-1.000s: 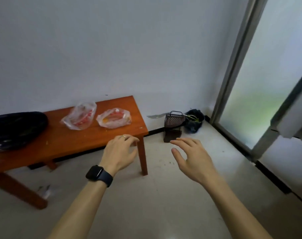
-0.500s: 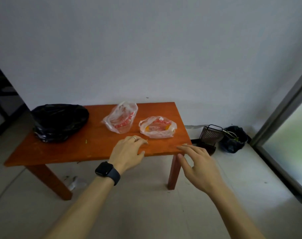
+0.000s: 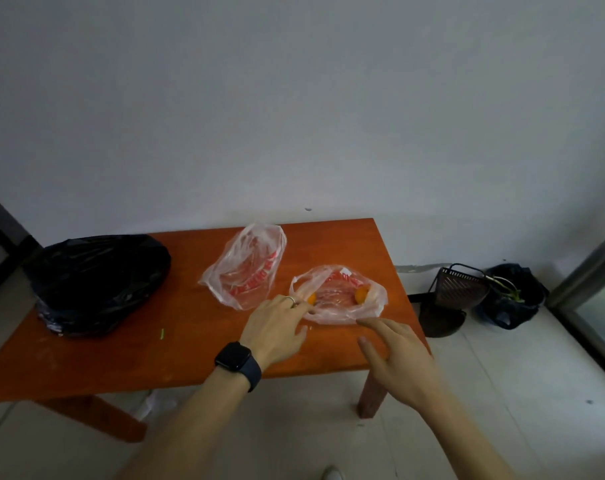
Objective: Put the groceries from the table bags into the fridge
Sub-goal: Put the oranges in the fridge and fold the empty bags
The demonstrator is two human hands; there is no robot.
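Now that I've closed on the tabletop [image 3: 176,344], my left hand [image 3: 277,323] touches the clear bag of oranges [image 3: 341,301], grip unreadable, right hand [image 3: 398,355] grip spread just beside it, so unpacking can start.

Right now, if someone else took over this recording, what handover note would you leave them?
Left hand: fingers curled at the left edge of the clear bag of oranges; grip unclear.
Right hand: open, hovering by that bag's near edge.
On the table: that bag, a second clear bag, a black bag.
Done: nothing lifted yet.
Left: carry groceries to the fridge, out of view.
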